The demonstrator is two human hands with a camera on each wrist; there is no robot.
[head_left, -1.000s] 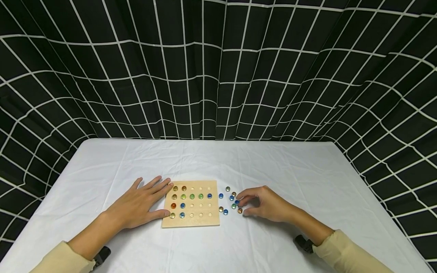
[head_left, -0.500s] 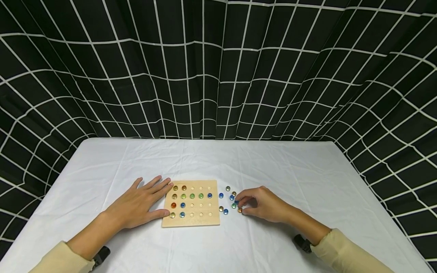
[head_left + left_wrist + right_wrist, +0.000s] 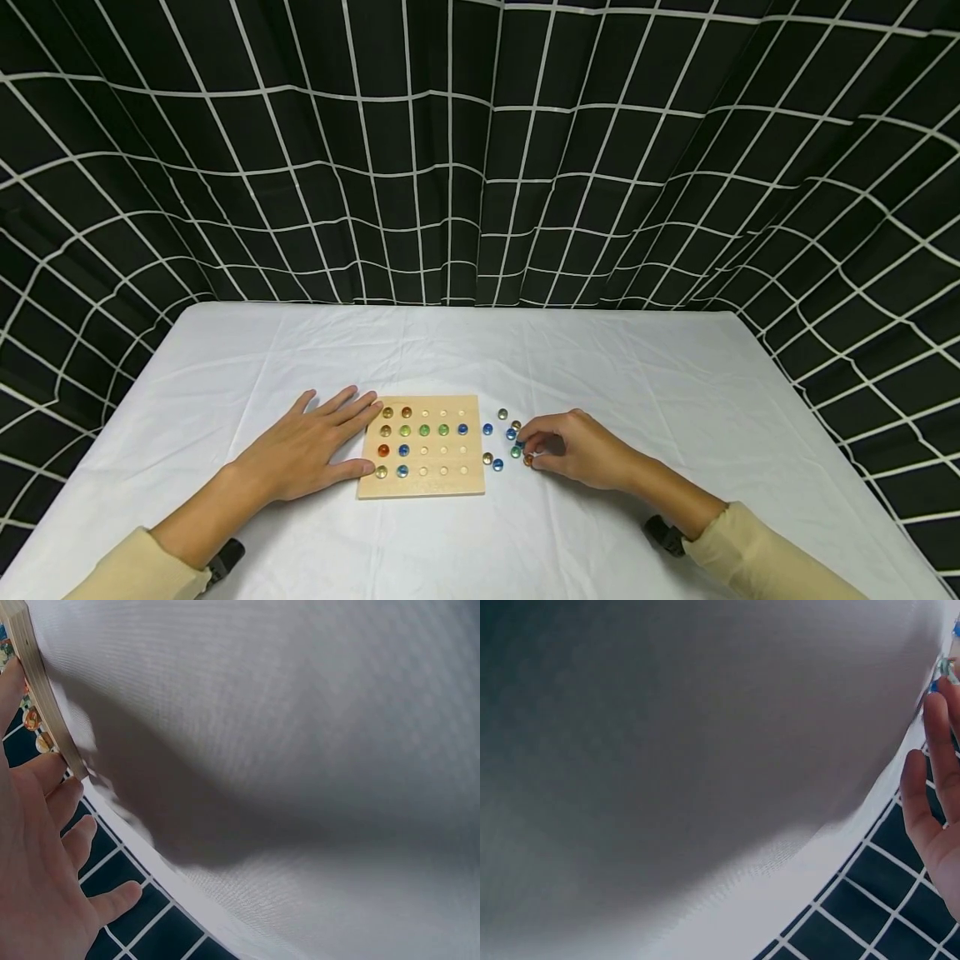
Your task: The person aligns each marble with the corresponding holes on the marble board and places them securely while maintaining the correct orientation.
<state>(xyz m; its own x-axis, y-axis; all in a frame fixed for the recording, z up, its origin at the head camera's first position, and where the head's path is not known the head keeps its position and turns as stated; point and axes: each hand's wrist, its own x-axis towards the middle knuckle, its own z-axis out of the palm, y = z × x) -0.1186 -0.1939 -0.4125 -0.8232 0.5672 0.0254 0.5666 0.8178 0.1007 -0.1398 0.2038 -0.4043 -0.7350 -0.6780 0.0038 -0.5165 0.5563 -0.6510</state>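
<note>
So your left hand (image 3: 300, 448) is spread against the board (image 3: 433, 441), probably steadying it. Loose beads (image 3: 511, 433) lie just beside it, likely for quick reach; can't tell if your curled right hand (image 3: 583, 451) pinches one.

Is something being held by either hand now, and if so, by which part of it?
The left hand holds nothing; it only touches the board. The right hand is at the beads; whether it pinches one cannot be told.

Wooden board (image 3: 420, 488): one
Glass beads (image 3: 424, 431) set in it: eleven
Bare hollows (image 3: 444, 451): nine
Loose beads (image 3: 498, 465) visible: nine
Hands: two, left hand (image 3: 303, 450), right hand (image 3: 581, 450)
Sleeves (image 3: 757, 550): two
</note>
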